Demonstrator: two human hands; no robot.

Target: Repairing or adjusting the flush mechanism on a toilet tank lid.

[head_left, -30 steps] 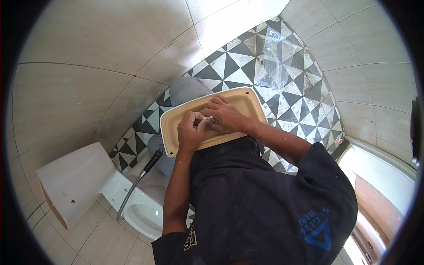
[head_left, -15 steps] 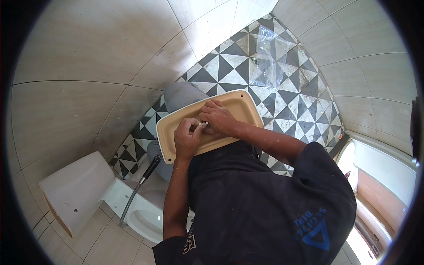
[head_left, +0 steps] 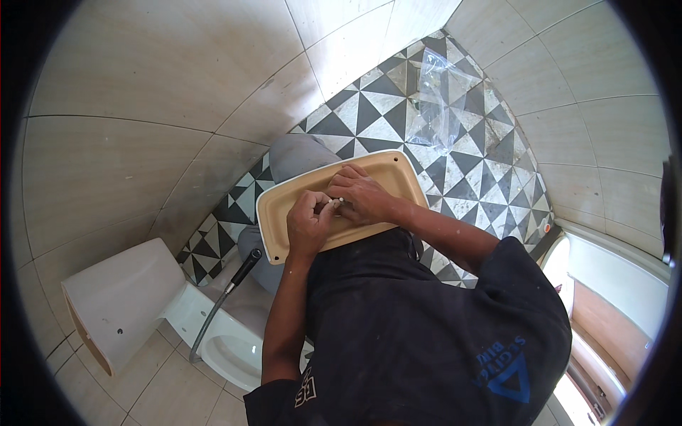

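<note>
An upturned toilet tank lid [head_left: 273,213], tan inside with a white rim and small dark holes near its corners, rests across my lap. Over its hollow my two hands meet. My left hand [head_left: 307,221] is closed in a pinch at a small white piece [head_left: 341,201], too small to name. Against it, my right hand [head_left: 361,197] curls its fingers round the same spot, closed as well. What lies between the fingers is mostly hidden.
At lower left stand a white toilet tank [head_left: 135,291] and toilet bowl [head_left: 238,355]. A black-handled hose [head_left: 245,268] leans between them and my left arm. Clear plastic bag [head_left: 440,99] lies on the patterned floor ahead. Tiled walls [head_left: 128,170] close in on both sides.
The whole view has shifted slightly. Both hands stay together over the lid, with only small finger movements around the white piece.
</note>
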